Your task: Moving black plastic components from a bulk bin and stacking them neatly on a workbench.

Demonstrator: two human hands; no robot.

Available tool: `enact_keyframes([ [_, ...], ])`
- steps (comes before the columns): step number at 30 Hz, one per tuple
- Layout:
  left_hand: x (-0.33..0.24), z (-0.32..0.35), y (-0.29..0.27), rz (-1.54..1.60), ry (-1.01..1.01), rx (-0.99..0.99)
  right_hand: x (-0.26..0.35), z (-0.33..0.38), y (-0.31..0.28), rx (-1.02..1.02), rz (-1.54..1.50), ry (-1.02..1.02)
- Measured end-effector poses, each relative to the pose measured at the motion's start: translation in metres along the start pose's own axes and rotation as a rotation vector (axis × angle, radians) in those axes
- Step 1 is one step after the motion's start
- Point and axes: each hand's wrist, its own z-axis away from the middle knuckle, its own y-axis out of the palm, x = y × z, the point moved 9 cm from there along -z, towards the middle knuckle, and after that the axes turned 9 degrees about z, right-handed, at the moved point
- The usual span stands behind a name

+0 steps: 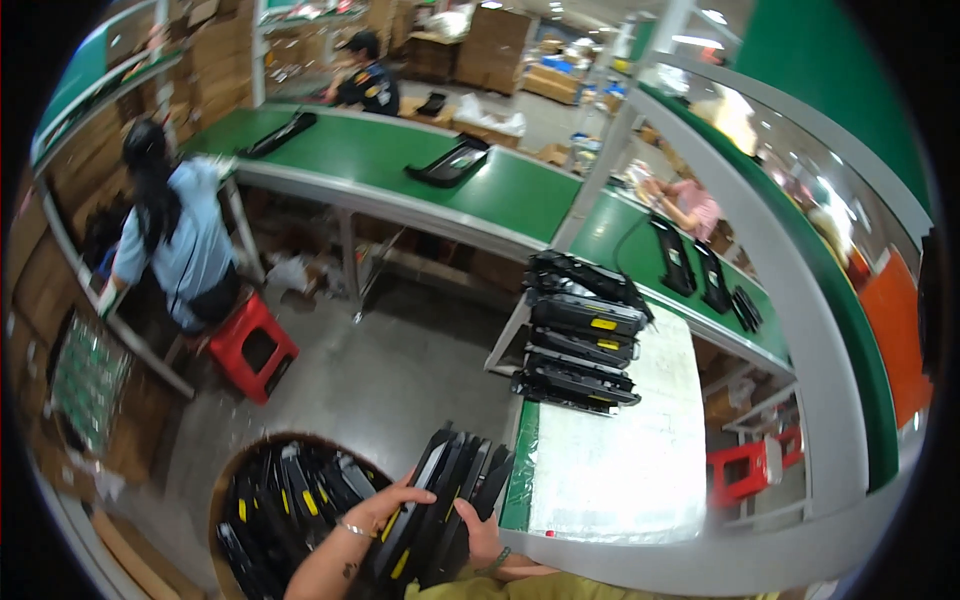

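Between my hands is a bundle of long black plastic units (445, 500) with grey strips and yellow labels, standing side by side. My left hand (392, 502) grips the bundle from its left side, the thumb lying over the top. Pressed against the right side is my right hand (482, 535), thumb up. To the left, a round brown bin (228, 480) holds many similar black units (300, 500) with yellow labels. A stack of the same kind of units (585, 335) lies on the white-topped table (625, 470) to the right, apart from my hands.
A green conveyor (360, 150) crosses ahead, carrying black trays (450, 162) and, at right, long black parts (672, 258). A grey metal post (600, 180) rises beside the table. One person (185, 225) is near a red stool (255, 345) at left; others are beyond the conveyor.
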Motion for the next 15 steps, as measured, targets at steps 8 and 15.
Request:
enact_keyframes([
  [8, -0.005, 0.019, 0.005, 0.079, 0.013, 0.000, -0.009, 0.002, 0.008, 0.142, 0.009, 0.074],
  [15, -0.027, 0.032, 0.021, 0.053, 0.130, -0.014, -0.010, -0.004, 0.014, 0.189, -0.059, 0.054],
])
